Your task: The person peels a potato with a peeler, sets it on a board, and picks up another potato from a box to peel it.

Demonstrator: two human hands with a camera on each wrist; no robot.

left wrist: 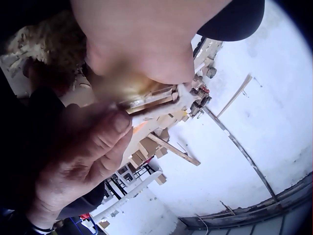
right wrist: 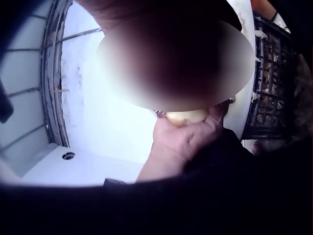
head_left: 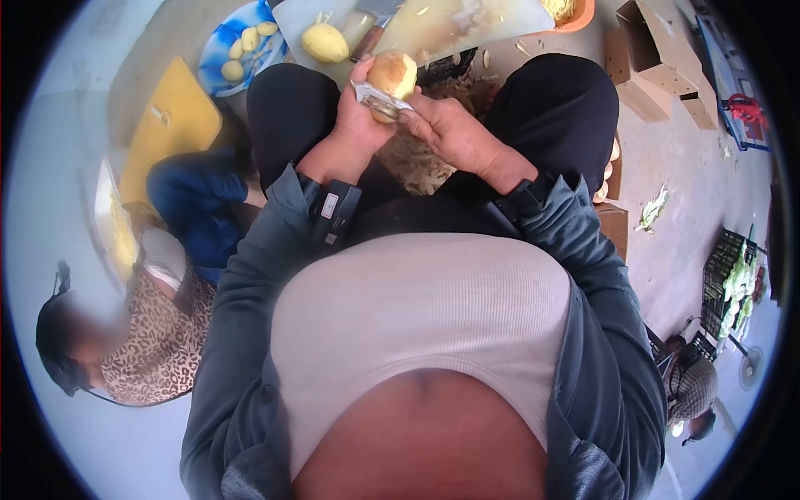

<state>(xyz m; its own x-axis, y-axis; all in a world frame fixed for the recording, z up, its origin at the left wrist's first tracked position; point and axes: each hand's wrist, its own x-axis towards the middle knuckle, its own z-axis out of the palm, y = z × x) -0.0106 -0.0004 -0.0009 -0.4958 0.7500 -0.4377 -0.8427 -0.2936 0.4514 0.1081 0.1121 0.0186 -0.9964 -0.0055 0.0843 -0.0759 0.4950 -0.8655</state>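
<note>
In the head view, my left hand (head_left: 357,118) grips a partly peeled potato (head_left: 392,72), brown skin on one side and pale flesh on the other. My right hand (head_left: 457,140) holds a peeler (head_left: 382,102) against its lower side. The left wrist view has the peeler (left wrist: 155,104) up close, with the right hand (left wrist: 90,154) at its handle and the left hand (left wrist: 142,41) above, blurring over the potato. From the right wrist, the left hand (right wrist: 173,142) cups the potato (right wrist: 186,117); a blurred oval hides much of the right hand.
Ahead lies a white cutting board (head_left: 442,32) with a peeled potato (head_left: 325,42) and a knife (head_left: 367,42). A blue-and-white plate (head_left: 218,42) holds several potatoes. Shreds fill an orange bowl (head_left: 583,18). Peelings (head_left: 417,167) lie between the knees. Another person (head_left: 158,333) sits left; cardboard boxes (head_left: 658,62) stand right.
</note>
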